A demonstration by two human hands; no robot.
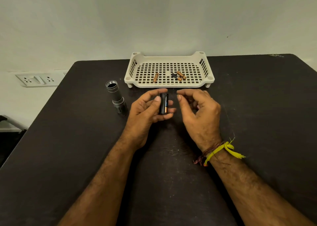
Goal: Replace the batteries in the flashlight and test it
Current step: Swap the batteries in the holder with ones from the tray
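Observation:
My left hand grips a black battery holder with a black-and-copper battery showing in it, held upright over the dark table. Just right of the holder hovers my right hand, fingers loosely curled, holding nothing that I can see. The grey flashlight body stands on its head at the left, its open tail end up. A white perforated tray behind my hands holds a copper battery and two more batteries lying together.
The table's left edge runs diagonally past the flashlight. A wall socket plate sits on the wall at left. A dark object is beyond the left edge.

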